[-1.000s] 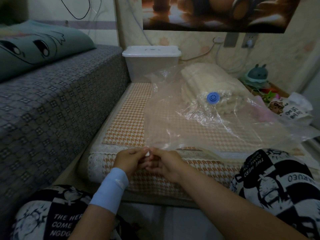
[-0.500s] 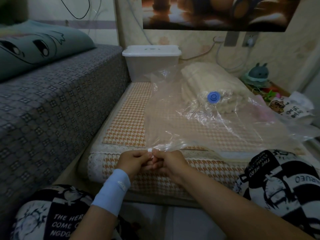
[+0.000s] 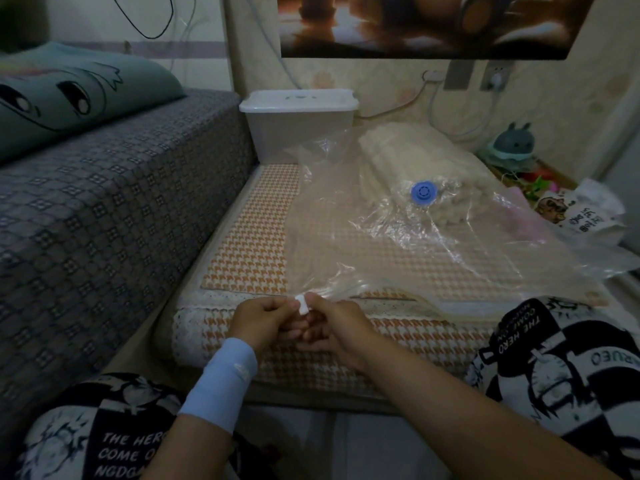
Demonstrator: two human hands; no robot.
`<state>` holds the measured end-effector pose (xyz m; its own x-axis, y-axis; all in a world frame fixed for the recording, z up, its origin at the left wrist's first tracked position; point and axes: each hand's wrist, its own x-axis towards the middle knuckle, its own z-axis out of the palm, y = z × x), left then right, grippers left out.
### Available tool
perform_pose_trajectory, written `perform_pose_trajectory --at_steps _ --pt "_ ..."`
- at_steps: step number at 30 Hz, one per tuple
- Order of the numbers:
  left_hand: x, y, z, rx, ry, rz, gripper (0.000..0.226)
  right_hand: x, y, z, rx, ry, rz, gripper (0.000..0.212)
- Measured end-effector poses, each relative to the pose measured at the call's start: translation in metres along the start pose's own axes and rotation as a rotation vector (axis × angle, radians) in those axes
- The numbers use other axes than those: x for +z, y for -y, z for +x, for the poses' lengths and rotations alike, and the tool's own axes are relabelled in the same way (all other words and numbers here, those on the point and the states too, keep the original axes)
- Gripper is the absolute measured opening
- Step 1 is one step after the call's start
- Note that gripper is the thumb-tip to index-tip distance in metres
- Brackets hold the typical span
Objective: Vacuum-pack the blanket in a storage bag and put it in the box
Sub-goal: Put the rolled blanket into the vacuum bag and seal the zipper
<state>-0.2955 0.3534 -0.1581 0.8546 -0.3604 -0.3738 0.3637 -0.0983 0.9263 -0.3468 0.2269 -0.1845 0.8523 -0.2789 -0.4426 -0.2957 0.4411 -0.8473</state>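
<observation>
A small white clip is pinched between the curled fingers of the left hand and the right hand at the near edge of the clear storage bag, which is spread on the orange-checked mattress. The cream blanket is seen folded inside the bag's far end (under the blue valve). The white box, lid on, is set just beyond, by the wall.

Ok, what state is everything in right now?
Clear plastic storage bag: lying flat, unshrunk.
Folded cream blanket: inside the bag.
Round blue valve: atop the blanket.
White lidded plastic box: lid on.
Small white clip: pinched by left hand and right hand at bag's near edge.
</observation>
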Motion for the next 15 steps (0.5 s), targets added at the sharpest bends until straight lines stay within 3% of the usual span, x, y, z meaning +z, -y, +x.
perform_pose_trajectory --at_steps 6,15 --pt "-0.012 -0.003 -0.001 0.050 -0.055 0.175 0.011 0.005 -0.003 -0.003 0.011 0.000 -0.066 0.030" --pt "-0.012 -0.003 -0.001 0.086 -0.046 0.228 0.017 0.012 -0.002 -0.006 0.026 0.011 -0.092 0.028"
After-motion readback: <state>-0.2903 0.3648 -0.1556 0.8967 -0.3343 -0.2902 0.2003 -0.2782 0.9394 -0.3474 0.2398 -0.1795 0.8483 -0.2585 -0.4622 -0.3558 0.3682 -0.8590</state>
